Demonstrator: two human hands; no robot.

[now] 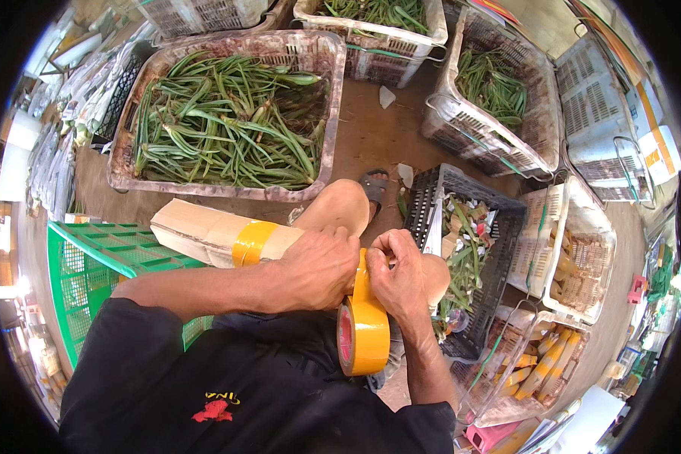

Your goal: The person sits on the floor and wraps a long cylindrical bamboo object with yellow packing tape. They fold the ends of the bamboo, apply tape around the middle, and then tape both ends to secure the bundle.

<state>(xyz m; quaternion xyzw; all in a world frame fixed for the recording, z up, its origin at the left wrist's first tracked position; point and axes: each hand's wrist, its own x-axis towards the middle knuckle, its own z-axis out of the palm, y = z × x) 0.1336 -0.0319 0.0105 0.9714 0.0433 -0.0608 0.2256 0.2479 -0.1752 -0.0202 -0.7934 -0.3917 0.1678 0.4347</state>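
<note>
— Across the knees, what's being worked on?

— A brown cardboard-wrapped bundle, resting on the lap and reaching out over a green plastic crate. One band of yellow tape already circles it partway along.

— And the hands?

— The left hand is clamped over the bundle's near end. The right hand pinches the tape strip against it, fingers curled tight. The yellow tape roll hangs from that strip just below both hands.

— So how far along?

— I'd judge one wrap is finished and a second is being laid at the near end; the strip is uncut.

— Around them?

— A big crate of long green leaves ahead, a black crate of scraps to the right, and white baskets beyond it.
</note>
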